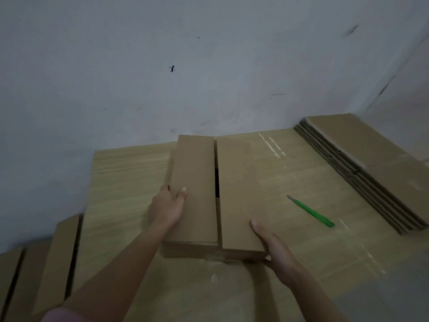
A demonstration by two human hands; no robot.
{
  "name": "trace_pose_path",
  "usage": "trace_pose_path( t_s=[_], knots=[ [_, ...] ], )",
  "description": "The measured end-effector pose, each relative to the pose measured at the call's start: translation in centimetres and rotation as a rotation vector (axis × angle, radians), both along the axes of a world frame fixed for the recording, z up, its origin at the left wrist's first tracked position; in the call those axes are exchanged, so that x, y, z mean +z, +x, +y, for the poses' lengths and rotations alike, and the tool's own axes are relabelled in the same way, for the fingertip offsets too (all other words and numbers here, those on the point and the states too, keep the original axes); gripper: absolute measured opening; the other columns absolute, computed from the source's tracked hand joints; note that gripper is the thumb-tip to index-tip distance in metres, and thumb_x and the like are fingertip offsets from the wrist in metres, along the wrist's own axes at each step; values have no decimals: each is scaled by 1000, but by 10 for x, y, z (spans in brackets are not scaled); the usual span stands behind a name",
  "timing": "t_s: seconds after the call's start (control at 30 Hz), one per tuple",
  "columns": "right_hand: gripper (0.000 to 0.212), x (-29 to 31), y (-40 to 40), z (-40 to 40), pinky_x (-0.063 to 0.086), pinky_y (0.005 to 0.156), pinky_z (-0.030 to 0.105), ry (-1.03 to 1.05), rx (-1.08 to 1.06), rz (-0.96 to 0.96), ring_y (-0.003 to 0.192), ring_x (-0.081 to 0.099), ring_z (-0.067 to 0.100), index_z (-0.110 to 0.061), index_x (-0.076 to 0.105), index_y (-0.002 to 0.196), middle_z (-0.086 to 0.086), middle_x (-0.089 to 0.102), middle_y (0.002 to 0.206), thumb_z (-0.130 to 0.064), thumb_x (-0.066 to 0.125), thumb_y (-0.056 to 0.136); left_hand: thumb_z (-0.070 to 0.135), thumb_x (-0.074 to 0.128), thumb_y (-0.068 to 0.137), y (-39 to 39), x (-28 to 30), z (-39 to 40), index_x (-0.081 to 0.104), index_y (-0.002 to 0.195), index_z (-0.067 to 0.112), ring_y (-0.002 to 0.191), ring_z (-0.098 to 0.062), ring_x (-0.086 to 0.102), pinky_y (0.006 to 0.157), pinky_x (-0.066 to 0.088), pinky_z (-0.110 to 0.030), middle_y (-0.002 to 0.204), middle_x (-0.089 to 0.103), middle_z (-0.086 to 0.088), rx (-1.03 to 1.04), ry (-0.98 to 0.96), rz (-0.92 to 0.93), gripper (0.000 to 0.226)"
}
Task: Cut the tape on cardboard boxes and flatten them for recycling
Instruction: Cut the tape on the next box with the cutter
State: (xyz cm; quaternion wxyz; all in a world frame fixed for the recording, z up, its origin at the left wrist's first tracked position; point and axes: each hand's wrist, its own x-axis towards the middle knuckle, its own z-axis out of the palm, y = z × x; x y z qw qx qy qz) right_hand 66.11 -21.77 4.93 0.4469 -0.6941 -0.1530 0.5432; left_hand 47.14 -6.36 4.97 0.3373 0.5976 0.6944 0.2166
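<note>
A long brown cardboard box [236, 194] lies on the wooden tabletop [130, 182] in front of me, its two top flaps parted by a dark slit down the middle. My left hand [168, 205] grips the box's left edge, thumb on top of the left flap. At the near right corner, my right hand [274, 252] holds the box with the thumb on the right flap and fingers under the corner. A green cutter [311, 211] lies on the table to the right of the box, apart from both hands.
A stack of flattened cardboard boxes [362, 168] lies along the right side of the table. Several more cardboard boxes [55, 263] stand at the lower left, beside the table's edge. A grey wall [185, 66] rises right behind the table.
</note>
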Motion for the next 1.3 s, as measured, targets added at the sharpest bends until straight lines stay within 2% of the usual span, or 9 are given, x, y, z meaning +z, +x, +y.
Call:
trace_pose_path(
  t_s=[0.2,0.5,0.6,0.7,0.77,0.9,1.1,1.2,1.3],
  knots=[
    [26,15,59,35,45,52,21,-23,67,231,63,66,12,-14,67,91,1,71,75,-28,70,69,46,50,92,35,-3,20,52,127,7,112,-36,55,89,42,-37,122,61,-18,-9,19,7,52],
    [69,93,121,107,56,74,44,96,224,-206,81,69,27,-8,70,93,9,73,88,-36,88,33,21,64,88,70,12,34,52,126,1,119,-31,51,93,40,-33,123,57,-15,146,156,-187,45],
    [55,125,124,121,54,71,37,214,304,-535,82,60,19,-27,50,95,-3,60,92,-31,87,55,7,62,87,76,32,23,47,131,3,121,-20,47,102,41,-39,132,51,-9,228,510,-270,47],
    [105,125,118,126,31,102,41,225,528,-1312,118,39,27,-18,34,137,7,41,129,-57,78,50,9,54,84,80,46,11,49,125,3,115,-9,45,99,41,-36,121,48,0,228,852,-288,41],
    [120,101,118,127,24,95,40,437,552,-1669,110,36,30,-7,32,141,16,41,125,-58,73,41,12,52,84,87,53,4,50,123,1,120,-15,45,100,39,-37,121,48,-3,207,972,-286,41],
    [70,27,123,124,32,88,45,855,657,-1935,107,44,35,-4,39,138,21,41,122,-23,55,72,17,50,85,113,59,-9,53,119,0,125,-20,41,108,30,-26,122,52,-11,26,979,-157,38],
    [56,-25,174,90,47,87,35,828,652,-1579,103,46,26,-5,42,132,14,44,120,-42,42,91,59,46,73,141,15,-1,45,135,3,140,-27,27,112,26,-44,144,41,-14,-514,627,355,83],
    [50,-49,207,62,49,82,42,535,454,-1476,102,51,33,1,51,123,21,54,114,-28,45,82,63,55,79,149,-4,1,15,150,15,146,-17,3,116,5,-45,158,8,-1,-562,358,547,95],
    [49,-72,231,37,51,63,45,85,547,-1425,80,58,41,3,59,107,23,57,94,-15,76,65,42,71,78,151,-13,0,30,146,11,142,-26,24,112,17,-54,154,25,-8,-522,438,567,85]
  ],
)
